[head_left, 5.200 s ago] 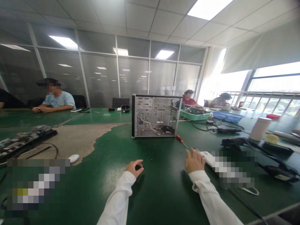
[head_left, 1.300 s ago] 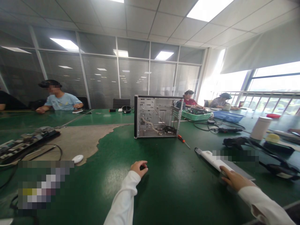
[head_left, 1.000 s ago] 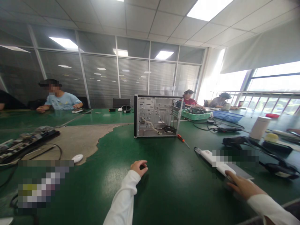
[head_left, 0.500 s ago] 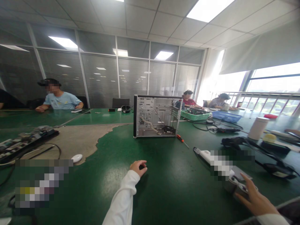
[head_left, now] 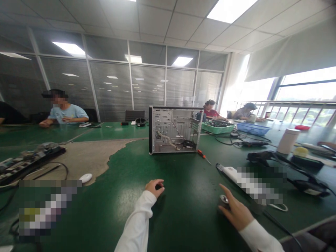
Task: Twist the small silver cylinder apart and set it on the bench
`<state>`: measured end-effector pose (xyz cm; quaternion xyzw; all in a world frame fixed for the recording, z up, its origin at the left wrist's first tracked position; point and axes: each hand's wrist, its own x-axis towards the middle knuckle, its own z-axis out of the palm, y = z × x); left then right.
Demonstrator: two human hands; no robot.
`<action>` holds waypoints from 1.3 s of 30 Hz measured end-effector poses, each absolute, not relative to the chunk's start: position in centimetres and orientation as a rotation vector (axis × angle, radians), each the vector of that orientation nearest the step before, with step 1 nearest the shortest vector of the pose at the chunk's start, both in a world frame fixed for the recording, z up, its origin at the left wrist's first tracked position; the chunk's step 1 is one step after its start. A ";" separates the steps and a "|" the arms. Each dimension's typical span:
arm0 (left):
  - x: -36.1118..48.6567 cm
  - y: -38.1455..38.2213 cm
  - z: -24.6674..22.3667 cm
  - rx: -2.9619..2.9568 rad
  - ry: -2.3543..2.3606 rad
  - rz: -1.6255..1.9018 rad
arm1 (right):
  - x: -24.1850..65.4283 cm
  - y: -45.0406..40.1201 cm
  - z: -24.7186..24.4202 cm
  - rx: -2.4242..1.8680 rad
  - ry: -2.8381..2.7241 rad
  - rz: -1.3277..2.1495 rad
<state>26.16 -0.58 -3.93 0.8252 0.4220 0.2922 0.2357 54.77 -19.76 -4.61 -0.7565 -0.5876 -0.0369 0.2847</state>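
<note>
L hand [head_left: 152, 187]: ctr, low; curled, can't tell if holding.
R hand [head_left: 238, 211]: lower rt, gripping small rnd silvery item [head_left: 224, 200].
Open silver metal PC case [head_left: 181, 126]: upright, ctr.

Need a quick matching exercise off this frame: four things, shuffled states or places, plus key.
Things
1. silver-and-black metal computer case
2. orange-and-black-handled screwdriver
3. right hand
4. light-green plastic basket

States or places
A. heaped with dark, tangled items
B. holding a small round object with a silvery top
C. standing with its open side facing the camera
D. lying on the green table by the case's lower corner

Pairs: 1-C, 2-D, 3-B, 4-A
</note>
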 end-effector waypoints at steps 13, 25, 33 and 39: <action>26.1 0.6 -5.1 2.169 1.169 0.891 | 40.2 -4.0 -3.9 -1.454 -1.861 0.236; 27.5 0.3 -4.9 2.217 1.305 0.914 | 41.7 -3.1 -6.7 -1.325 -1.572 0.462; 28.5 0.6 -5.1 2.104 1.284 1.123 | 41.6 -2.6 -6.5 -1.278 -1.380 0.650; 27.9 -0.3 -3.9 2.194 1.202 1.239 | 42.0 -2.0 -7.0 -1.284 -1.245 0.690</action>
